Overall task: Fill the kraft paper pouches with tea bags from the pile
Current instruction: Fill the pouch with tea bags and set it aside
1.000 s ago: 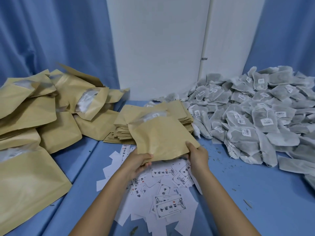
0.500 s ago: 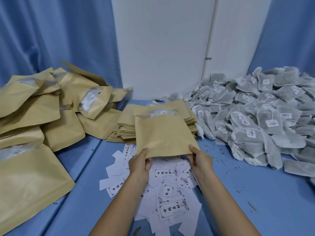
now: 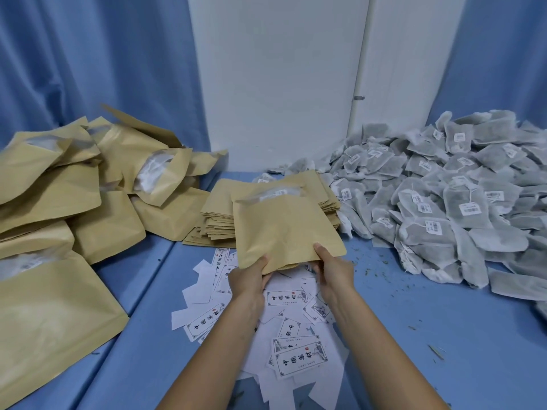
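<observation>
Blue table (image 3: 444, 335) before white wall (image 3: 281, 84): pouch (image 3: 284, 229) gripped at near edge by left hand (image 3: 247, 276) and right hand (image 3: 333, 269), long axis running away, mouth at far end; pile (image 3: 444, 202) lying to the right, nearer right hand.

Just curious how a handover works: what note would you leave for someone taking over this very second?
Left hand and right hand each grip the near edge of one pouch, held over the paper slips.
Flat pouches sit stacked just behind it; tea bags are piled on the right.
Done: a heap of bulging pouches on the left.
Left: plenty of tea bags and flat pouches; the held pouch's contents can't be seen.
</observation>
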A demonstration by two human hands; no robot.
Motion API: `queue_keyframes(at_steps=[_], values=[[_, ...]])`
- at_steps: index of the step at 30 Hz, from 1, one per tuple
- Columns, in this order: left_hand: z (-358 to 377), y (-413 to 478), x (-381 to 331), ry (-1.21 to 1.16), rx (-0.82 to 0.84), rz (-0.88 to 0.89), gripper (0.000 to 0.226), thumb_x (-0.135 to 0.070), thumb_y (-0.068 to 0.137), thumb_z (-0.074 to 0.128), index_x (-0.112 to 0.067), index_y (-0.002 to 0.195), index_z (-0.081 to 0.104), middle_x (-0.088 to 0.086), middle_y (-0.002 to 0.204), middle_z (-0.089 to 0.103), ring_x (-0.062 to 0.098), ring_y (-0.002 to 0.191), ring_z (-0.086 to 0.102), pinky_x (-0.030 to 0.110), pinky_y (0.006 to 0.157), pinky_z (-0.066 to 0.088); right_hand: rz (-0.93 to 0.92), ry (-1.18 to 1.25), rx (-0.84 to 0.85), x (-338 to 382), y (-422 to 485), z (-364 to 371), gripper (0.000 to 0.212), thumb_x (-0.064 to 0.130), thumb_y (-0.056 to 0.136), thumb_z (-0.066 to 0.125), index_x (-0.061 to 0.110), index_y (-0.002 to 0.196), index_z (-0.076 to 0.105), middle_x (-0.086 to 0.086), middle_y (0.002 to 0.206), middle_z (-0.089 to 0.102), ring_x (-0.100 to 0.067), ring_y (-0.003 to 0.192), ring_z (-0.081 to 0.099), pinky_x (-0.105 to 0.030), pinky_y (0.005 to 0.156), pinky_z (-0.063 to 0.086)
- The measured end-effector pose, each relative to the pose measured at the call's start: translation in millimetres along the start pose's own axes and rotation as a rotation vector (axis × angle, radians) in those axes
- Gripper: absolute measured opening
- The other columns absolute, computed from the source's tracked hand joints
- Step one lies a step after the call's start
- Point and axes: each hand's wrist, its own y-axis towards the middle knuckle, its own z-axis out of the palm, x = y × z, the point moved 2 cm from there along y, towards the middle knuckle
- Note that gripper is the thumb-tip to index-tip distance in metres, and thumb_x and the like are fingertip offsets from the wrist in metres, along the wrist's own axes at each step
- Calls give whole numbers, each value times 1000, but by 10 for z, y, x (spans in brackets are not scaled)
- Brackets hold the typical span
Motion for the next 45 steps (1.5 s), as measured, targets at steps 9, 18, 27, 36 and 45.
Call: queue_keyframes(at_steps=[9, 18, 27, 36, 45], values=[[-28, -27, 97, -9, -50, 56, 32, 1, 76, 76, 7, 104, 63, 19, 98, 68, 29, 86, 68, 19, 48, 54, 33, 4, 89, -140, -83, 72, 9, -4, 83, 67, -2, 90, 61, -12, 94, 66, -20, 77, 65, -22, 58, 58], [-61, -75, 80, 91, 84, 3, 23, -2, 81, 72, 7, 100, 62, 17, 95, 66, 21, 74, 65, 17, 53, 55, 82, -37, 122, -184, -65, 84, 6, -6, 82, 67, -4, 83, 61, -12, 81, 66, -22, 68, 62, -31, 71, 52], [-103, -73, 54, 180, 114, -6, 22, 0, 81, 71, 8, 98, 61, 16, 89, 67, 22, 72, 66, 17, 51, 54, 62, -54, 167, -221, -126, 132, 6, -5, 81, 68, -3, 84, 62, -13, 82, 69, -22, 70, 68, -30, 68, 57], [-94, -117, 88, 577, 168, 141, 18, -19, 93, 59, -1, 92, 61, 13, 66, 66, 12, 43, 60, 18, 42, 44, 60, -164, 153, -270, -162, 47, 21, -4, 79, 71, -10, 97, 62, -22, 93, 68, -29, 76, 66, -29, 69, 56], [13, -187, 43, 731, 178, 226, 26, -22, 99, 48, 0, 92, 60, 10, 54, 59, 10, 33, 52, 15, 34, 36, 122, -148, 254, -248, -201, 102, 10, -3, 81, 69, -8, 82, 60, -19, 81, 66, -27, 70, 65, -31, 66, 56]])
